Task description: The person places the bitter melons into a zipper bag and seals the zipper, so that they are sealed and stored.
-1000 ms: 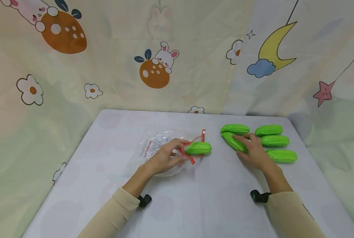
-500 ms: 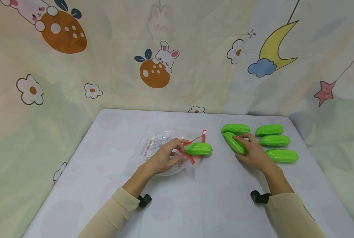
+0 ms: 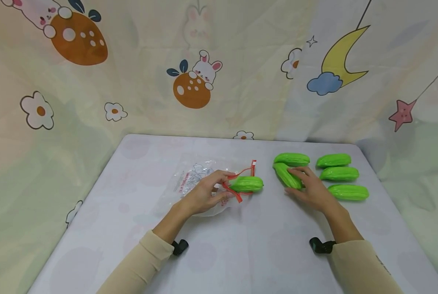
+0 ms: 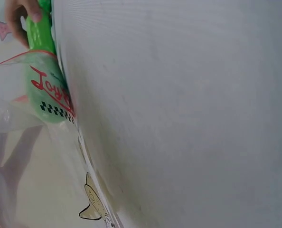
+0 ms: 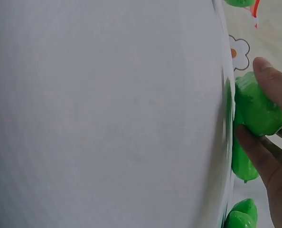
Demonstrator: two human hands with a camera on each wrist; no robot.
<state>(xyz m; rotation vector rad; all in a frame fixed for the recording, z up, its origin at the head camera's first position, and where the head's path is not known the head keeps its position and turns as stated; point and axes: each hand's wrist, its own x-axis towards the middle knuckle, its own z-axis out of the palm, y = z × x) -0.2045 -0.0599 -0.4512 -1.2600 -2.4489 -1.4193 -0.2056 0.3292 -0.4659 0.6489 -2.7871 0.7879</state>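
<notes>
My left hand [image 3: 208,191] pinches the red-edged mouth of a clear plastic bag [image 3: 184,179], which lies on the table. A light green, ridged zucchini [image 3: 249,184] sits partly in that mouth, its right end poking out; the left wrist view shows the bag's red lettering [image 4: 51,88] over green. My right hand [image 3: 312,190] spans another zucchini [image 3: 287,175], index finger over its upper side and thumb by its near end. In the right wrist view, the thumb and fingers lie on either side of this zucchini [image 5: 259,107].
Just behind the right hand's zucchini lies another zucchini [image 3: 291,158]. Three more stand in a column to the right: back [image 3: 334,160], middle [image 3: 339,174] and front [image 3: 349,192]. A patterned cloth [image 3: 241,114] hangs behind the white table [image 3: 248,245].
My right thumb has slid left along the zucchini's near end, and that zucchini has shifted slightly left. My left hand, the bag and the zucchini at its mouth stay almost still.
</notes>
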